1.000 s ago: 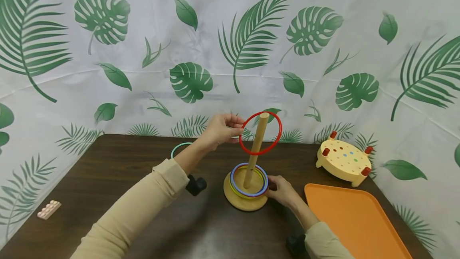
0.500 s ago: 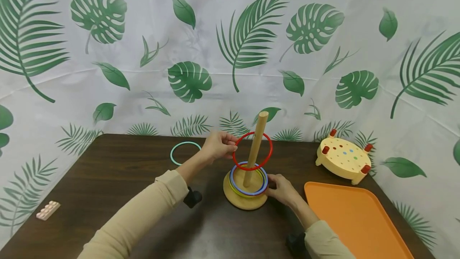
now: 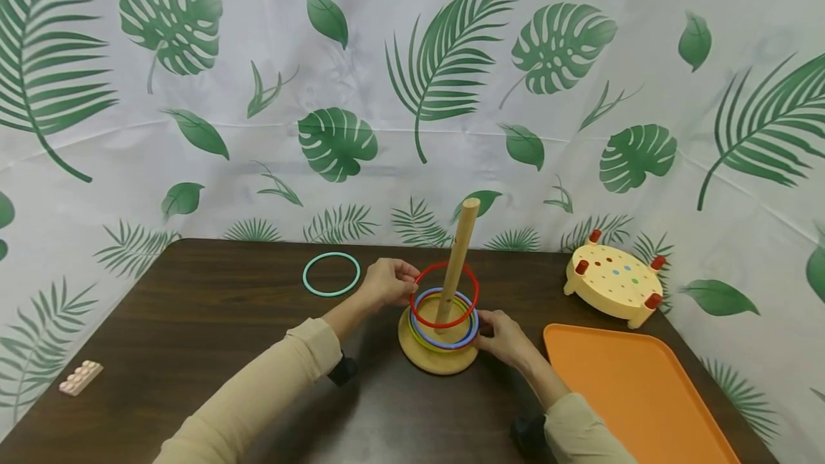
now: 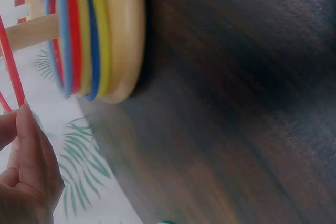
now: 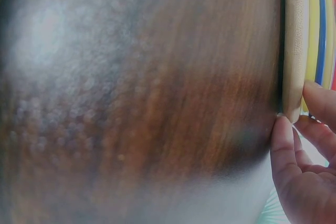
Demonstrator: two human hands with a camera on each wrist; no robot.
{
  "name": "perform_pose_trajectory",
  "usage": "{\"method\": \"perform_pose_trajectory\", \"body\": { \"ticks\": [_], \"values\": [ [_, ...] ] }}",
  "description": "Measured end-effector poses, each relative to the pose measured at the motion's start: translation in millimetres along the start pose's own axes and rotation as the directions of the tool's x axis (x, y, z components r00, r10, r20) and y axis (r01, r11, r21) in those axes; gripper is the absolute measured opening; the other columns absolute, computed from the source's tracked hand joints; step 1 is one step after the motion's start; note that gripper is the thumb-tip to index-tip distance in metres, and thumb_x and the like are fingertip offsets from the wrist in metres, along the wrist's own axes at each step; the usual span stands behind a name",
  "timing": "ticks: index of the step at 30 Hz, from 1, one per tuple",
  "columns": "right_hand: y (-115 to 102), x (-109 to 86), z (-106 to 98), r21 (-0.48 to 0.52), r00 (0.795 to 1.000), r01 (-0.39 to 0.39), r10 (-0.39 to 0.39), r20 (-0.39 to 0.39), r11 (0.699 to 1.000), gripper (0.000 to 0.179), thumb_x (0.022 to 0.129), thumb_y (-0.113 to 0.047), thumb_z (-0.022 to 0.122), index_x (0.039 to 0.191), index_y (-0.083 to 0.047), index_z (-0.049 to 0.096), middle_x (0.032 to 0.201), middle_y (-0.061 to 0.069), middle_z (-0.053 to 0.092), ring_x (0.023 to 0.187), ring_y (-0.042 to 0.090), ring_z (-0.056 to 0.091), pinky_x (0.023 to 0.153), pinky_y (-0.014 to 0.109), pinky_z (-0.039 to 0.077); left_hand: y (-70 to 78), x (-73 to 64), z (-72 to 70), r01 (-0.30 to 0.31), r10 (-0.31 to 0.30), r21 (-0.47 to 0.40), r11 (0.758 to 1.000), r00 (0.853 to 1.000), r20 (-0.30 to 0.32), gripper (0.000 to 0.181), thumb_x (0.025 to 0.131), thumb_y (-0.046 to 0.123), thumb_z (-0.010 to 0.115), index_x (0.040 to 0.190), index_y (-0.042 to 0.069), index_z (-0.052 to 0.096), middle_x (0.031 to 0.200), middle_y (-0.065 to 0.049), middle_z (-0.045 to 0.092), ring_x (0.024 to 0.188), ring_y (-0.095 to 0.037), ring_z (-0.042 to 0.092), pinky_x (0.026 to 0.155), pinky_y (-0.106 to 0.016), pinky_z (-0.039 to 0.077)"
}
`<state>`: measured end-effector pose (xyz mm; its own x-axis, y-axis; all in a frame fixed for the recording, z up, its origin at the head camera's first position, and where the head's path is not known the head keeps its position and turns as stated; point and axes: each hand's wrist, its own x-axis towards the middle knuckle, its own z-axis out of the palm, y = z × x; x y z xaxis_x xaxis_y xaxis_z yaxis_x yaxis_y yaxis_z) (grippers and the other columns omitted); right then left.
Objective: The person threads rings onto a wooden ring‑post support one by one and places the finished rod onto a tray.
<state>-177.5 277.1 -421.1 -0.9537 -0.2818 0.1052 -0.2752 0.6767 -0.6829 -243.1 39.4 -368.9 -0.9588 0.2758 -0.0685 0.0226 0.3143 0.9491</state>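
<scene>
My left hand [image 3: 389, 283] pinches a thin red ring [image 4: 14, 69] between thumb and fingertips. The ring hangs tilted around the lower part of the upright wooden peg [image 3: 462, 242], overlapping the stack in the head view. Around the foot of the peg lie several stacked rings, with a light blue ring [image 4: 64, 56] on top and red, yellow and dark blue ones below. Under them is the round wooden base [image 3: 438, 365]. My right hand [image 3: 505, 341] grips the edge of this base at its right side, fingertips close to the rings.
A teal ring [image 3: 331, 296] lies flat on the dark table [image 3: 225, 321], left of the stand. To the right are an orange tray [image 3: 631, 392] and a cream pegged board [image 3: 612, 281] with red-tipped legs. A small pinkish block [image 3: 81, 378] sits at the far left.
My left hand has moved down, bringing the red ring from the top of the peg to just above the stacked rings. The right hand stays at the base.
</scene>
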Motion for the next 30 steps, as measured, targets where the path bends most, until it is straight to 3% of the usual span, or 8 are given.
{"method": "perform_pose_trajectory", "body": {
  "ticks": [12,30],
  "values": [
    [1,-1.0,2,-0.008,0.999,-0.041,0.041,-0.014,0.999,0.036,0.075,0.000,0.071,0.110,0.005,0.064,0.098,0.016,0.063,0.090,0.030,0.065,0.079,0.041,0.055,-13.1,-1.7,8.2,0.010,-0.010,0.052,0.999,1.000,0.013,0.017,0.079,-0.006,0.066,0.095,-0.003,0.068,0.079,-0.010,0.065,0.061,-0.012,0.062,0.061,-0.034,0.059],
    [-1,-0.7,1,-0.035,0.997,-0.073,0.072,-0.029,0.997,0.028,0.076,-0.005,0.076,0.102,0.000,0.067,0.095,0.009,0.064,0.095,0.028,0.061,0.087,0.047,0.050,-12.7,0.7,16.6,0.036,-0.038,0.109,0.993,0.999,0.017,0.015,0.080,-0.004,0.067,0.094,-0.001,0.068,0.076,-0.005,0.064,0.060,-0.013,0.062,0.057,-0.030,0.058]
  ]
}}
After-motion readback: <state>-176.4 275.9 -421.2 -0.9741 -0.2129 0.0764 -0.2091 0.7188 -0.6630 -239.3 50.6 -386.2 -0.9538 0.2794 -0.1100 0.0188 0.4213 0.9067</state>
